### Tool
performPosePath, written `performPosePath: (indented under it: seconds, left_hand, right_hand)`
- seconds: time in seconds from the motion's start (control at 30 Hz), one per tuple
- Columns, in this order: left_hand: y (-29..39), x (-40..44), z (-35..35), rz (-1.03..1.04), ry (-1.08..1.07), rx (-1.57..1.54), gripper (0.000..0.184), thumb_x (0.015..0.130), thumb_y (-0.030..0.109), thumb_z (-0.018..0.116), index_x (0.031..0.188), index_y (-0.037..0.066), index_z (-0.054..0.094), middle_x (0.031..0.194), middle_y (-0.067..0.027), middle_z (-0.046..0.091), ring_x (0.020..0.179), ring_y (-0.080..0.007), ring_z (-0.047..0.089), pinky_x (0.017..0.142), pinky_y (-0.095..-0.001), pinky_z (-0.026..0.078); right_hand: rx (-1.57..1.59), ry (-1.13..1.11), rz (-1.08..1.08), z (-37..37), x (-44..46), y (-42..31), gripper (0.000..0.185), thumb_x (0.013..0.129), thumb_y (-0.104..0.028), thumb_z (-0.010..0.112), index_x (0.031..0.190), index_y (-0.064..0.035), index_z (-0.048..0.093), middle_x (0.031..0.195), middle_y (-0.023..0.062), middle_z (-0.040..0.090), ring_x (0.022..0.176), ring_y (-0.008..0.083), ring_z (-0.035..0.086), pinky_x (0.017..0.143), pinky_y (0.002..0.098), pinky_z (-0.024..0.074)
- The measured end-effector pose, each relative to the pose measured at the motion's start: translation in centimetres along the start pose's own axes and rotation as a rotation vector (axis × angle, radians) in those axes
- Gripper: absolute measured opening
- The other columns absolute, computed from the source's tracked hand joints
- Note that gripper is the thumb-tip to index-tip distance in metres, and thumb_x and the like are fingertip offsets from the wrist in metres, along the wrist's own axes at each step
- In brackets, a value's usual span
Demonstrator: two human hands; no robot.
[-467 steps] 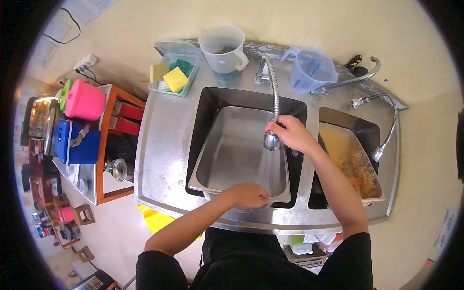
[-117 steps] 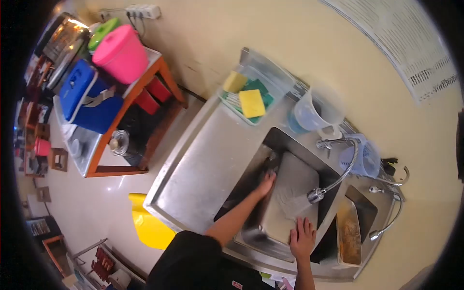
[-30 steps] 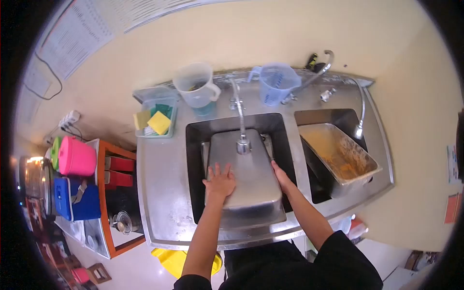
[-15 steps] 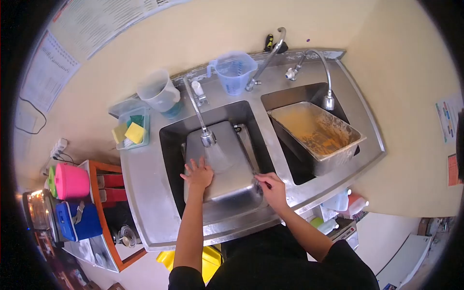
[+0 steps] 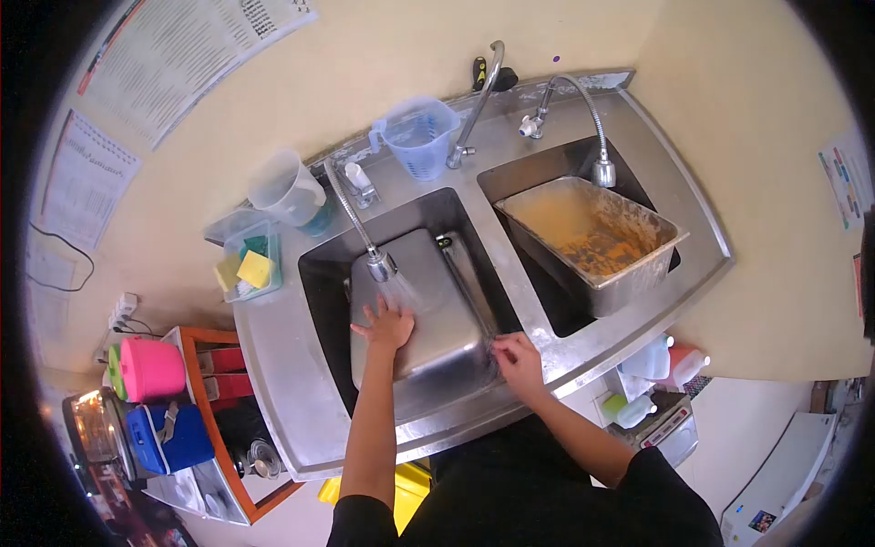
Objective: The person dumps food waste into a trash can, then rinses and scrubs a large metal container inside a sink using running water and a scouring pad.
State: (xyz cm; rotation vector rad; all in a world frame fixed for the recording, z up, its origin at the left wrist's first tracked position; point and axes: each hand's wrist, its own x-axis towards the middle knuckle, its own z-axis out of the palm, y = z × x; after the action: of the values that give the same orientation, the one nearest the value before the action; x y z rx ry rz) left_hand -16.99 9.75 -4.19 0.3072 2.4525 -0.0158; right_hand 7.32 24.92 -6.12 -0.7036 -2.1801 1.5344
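Note:
An upturned steel pan (image 5: 437, 314) rests in the left sink basin (image 5: 319, 301), its flat bottom facing up. My left hand (image 5: 386, 328) lies on that bottom with the fingers spread. At the pan's near right corner, my right hand (image 5: 518, 360) has its fingers pressed together; what they hold, if anything, is hidden. Water sprays from the flexible faucet head (image 5: 382, 266) onto the pan, just above my left hand. In the right basin, a second steel pan (image 5: 592, 232) holds murky orange-brown liquid and residue.
Behind the basins stand a clear pitcher (image 5: 287, 189), a blue measuring jug (image 5: 417, 139) and a curved tap (image 5: 493, 91). A tub (image 5: 252, 260) with yellow sponges is at the left. Another hose faucet (image 5: 603, 171) hangs over the right basin. Bottles (image 5: 649, 357) stand below the counter.
Earlier the pan was open side up; now it is upturned. My right hand has moved from the pan's side to its near right corner. The view has shifted rightward.

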Motion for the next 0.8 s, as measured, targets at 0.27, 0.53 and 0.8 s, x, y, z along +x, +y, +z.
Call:
performPosePath:
  seconds: [0.27, 0.53, 0.8]
  left_hand:
    - [-2.8, 4.4, 2.6, 0.710, 0.071, -0.314, 0.054, 0.103, 0.041, 0.026, 0.154, 0.030, 0.038, 0.154, -0.0061, 0.046, 0.146, -0.0283, 0.036, 0.123, -0.0574, 0.011]
    - [-0.9, 2.0, 2.1, 0.465, 0.196, -0.089, 0.055, 0.101, 0.049, 0.028, 0.154, 0.039, 0.035, 0.154, -0.0074, 0.046, 0.147, -0.0327, 0.035, 0.123, -0.0585, 0.007]
    - [-0.6, 2.3, 0.8, 0.326, 0.017, -0.024, 0.060, 0.098, 0.054, 0.029, 0.156, 0.039, 0.032, 0.162, -0.0120, 0.031, 0.151, -0.0384, 0.023, 0.119, -0.0671, 0.005]
  right_hand:
    - [-0.027, -0.137, -0.380, 1.0, 1.8, -4.5, 0.026, 0.079, 0.004, 0.072, 0.101, -0.0109, 0.074, 0.115, 0.0105, 0.063, 0.107, 0.0290, 0.064, 0.090, 0.0343, 0.0529]
    - [-0.399, -0.353, -0.494, -2.9, -2.7, 4.1, 0.015, 0.079, -0.003, 0.071, 0.090, -0.0126, 0.072, 0.107, 0.0084, 0.064, 0.100, 0.0284, 0.063, 0.084, 0.0383, 0.0538]
    - [-0.490, -0.686, -0.760, 4.3, -4.2, 1.3, 0.015, 0.079, -0.016, 0.065, 0.093, -0.0160, 0.072, 0.092, 0.0030, 0.058, 0.088, 0.0213, 0.058, 0.068, 0.0341, 0.0516]
